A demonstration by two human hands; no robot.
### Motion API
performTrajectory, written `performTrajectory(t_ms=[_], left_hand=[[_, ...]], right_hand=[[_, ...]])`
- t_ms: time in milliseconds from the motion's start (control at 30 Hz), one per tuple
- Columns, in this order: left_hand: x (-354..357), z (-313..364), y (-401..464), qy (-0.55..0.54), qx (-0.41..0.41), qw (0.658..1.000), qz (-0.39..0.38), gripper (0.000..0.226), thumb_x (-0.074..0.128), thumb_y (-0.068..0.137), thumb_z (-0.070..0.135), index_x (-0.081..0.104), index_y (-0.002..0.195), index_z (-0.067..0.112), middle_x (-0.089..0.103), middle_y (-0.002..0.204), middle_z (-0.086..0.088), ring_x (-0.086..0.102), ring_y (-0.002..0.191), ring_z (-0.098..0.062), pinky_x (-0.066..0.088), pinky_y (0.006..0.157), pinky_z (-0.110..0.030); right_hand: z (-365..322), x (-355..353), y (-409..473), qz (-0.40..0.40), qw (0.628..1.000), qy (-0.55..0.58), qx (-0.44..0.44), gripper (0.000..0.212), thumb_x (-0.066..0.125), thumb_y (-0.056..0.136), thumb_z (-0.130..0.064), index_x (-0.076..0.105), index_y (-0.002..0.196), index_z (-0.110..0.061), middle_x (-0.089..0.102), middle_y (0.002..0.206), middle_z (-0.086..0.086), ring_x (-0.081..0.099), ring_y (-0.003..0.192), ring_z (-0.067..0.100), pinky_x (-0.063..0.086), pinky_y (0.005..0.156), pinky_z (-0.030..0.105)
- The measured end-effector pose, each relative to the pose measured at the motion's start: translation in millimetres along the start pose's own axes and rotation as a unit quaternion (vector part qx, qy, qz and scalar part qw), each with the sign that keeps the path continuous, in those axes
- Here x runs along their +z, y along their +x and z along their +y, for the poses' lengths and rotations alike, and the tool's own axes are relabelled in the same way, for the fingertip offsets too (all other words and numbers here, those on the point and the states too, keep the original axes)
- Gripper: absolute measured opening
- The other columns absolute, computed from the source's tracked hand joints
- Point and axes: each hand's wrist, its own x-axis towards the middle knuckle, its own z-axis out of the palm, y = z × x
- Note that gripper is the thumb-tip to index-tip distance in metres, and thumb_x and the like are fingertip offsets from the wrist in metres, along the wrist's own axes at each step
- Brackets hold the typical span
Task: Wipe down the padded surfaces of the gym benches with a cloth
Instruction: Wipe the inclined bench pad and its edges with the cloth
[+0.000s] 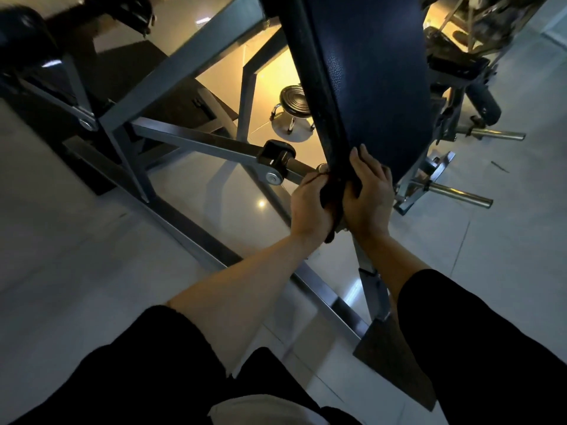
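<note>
Our left hand (310, 207) and right hand (366, 194) both curl around a dark cloth (333, 191) at the blue bench pad (368, 87) end; gripping there, we risk catching knuckles on the adjustment bar (302, 170) just left.

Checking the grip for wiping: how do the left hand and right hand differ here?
The left hand curls round the dark cloth at the pad's lower end; the right hand lies over the blue bench pad, fingers reaching up its face. The left sits beside the pad's edge, the right on its front. Both meet at the cloth.
</note>
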Motion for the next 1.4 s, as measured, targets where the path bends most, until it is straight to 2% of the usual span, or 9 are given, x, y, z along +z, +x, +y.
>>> performTrajectory(t_ms=[167, 333, 467, 700, 800, 933, 1000, 1167, 1400], left_hand=[[-22, 9, 45, -0.033, -0.034, 0.992, 0.12, 0.03, 0.064, 0.086, 0.004, 0.061, 0.116, 0.008, 0.058, 0.124, -0.01, 0.05, 0.117, -0.012, 0.038, 0.094, -0.009], [-10, 10, 44, -0.025, 0.023, 0.995, 0.095, 0.023, 0.065, 0.083, 0.001, 0.065, 0.106, 0.005, 0.063, 0.114, -0.012, 0.053, 0.109, -0.011, 0.033, 0.091, 0.0], [2, -10, -12, 0.0, 0.012, 0.999, -0.045, 0.019, 0.059, 0.089, 0.003, 0.064, 0.108, 0.001, 0.063, 0.113, -0.017, 0.06, 0.107, -0.026, 0.046, 0.095, -0.018], [-24, 23, 69, -0.039, 0.008, 0.987, 0.157, 0.03, 0.062, 0.086, 0.001, 0.061, 0.115, 0.008, 0.055, 0.122, -0.002, 0.044, 0.113, -0.005, 0.037, 0.091, -0.006], [-7, 26, 60, -0.007, 0.009, 0.985, 0.171, 0.027, 0.063, 0.086, 0.001, 0.064, 0.112, 0.009, 0.059, 0.12, -0.007, 0.045, 0.11, -0.002, 0.034, 0.089, 0.001], [20, 0, -8, 0.033, -0.007, 0.997, 0.071, 0.026, 0.063, 0.085, -0.001, 0.065, 0.11, 0.005, 0.063, 0.112, -0.008, 0.058, 0.106, -0.015, 0.048, 0.094, -0.025], [26, 0, -30, -0.002, -0.059, 0.997, 0.045, 0.026, 0.061, 0.089, 0.0, 0.063, 0.113, 0.005, 0.063, 0.111, -0.003, 0.058, 0.107, -0.008, 0.048, 0.094, -0.024], [8, 43, 36, -0.029, -0.096, 0.974, 0.205, 0.033, 0.059, 0.092, 0.006, 0.058, 0.124, 0.011, 0.052, 0.13, -0.007, 0.05, 0.122, -0.018, 0.042, 0.104, -0.029], [22, 44, 35, 0.004, -0.146, 0.973, 0.178, 0.037, 0.061, 0.089, 0.003, 0.061, 0.125, 0.013, 0.052, 0.132, -0.006, 0.047, 0.125, -0.019, 0.03, 0.108, -0.024]], right_hand=[[3, -5, -9, -0.03, 0.999, -0.025, -0.008, 0.052, 0.058, 0.092, -0.006, 0.045, 0.142, -0.011, 0.043, 0.149, 0.008, 0.042, 0.13, 0.032, 0.041, 0.103, 0.042], [0, -4, -11, -0.03, 0.999, -0.025, 0.01, 0.052, 0.059, 0.092, -0.005, 0.046, 0.142, -0.011, 0.044, 0.148, 0.008, 0.043, 0.131, 0.032, 0.038, 0.104, 0.038], [-1, -8, -13, -0.042, 0.999, -0.014, 0.018, 0.048, 0.049, 0.096, 0.0, 0.045, 0.143, -0.011, 0.042, 0.15, 0.006, 0.038, 0.137, 0.03, 0.033, 0.112, 0.041], [14, -20, -11, -0.103, 0.995, 0.003, -0.013, 0.054, 0.047, 0.095, -0.003, 0.037, 0.147, -0.017, 0.032, 0.155, 0.0, 0.035, 0.137, 0.027, 0.038, 0.11, 0.047], [19, -20, -10, -0.115, 0.993, 0.026, -0.025, 0.054, 0.046, 0.096, -0.004, 0.037, 0.147, -0.019, 0.03, 0.156, -0.003, 0.031, 0.14, 0.023, 0.038, 0.11, 0.048], [27, -22, -8, -0.123, 0.99, 0.015, -0.061, 0.056, 0.051, 0.095, -0.004, 0.037, 0.147, -0.017, 0.032, 0.155, 0.0, 0.031, 0.139, 0.026, 0.038, 0.108, 0.049], [32, -25, -6, -0.129, 0.988, 0.021, -0.081, 0.056, 0.049, 0.094, 0.0, 0.038, 0.147, -0.016, 0.034, 0.155, 0.001, 0.033, 0.138, 0.026, 0.038, 0.109, 0.05], [43, -33, 2, -0.19, 0.974, -0.02, -0.118, 0.063, 0.053, 0.094, -0.01, 0.027, 0.15, -0.021, 0.023, 0.159, -0.004, 0.03, 0.136, 0.024, 0.035, 0.11, 0.043], [47, -31, 0, -0.159, 0.974, 0.032, -0.155, 0.058, 0.04, 0.088, -0.02, 0.038, 0.146, -0.014, 0.034, 0.154, 0.005, 0.037, 0.133, 0.032, 0.039, 0.106, 0.049]])
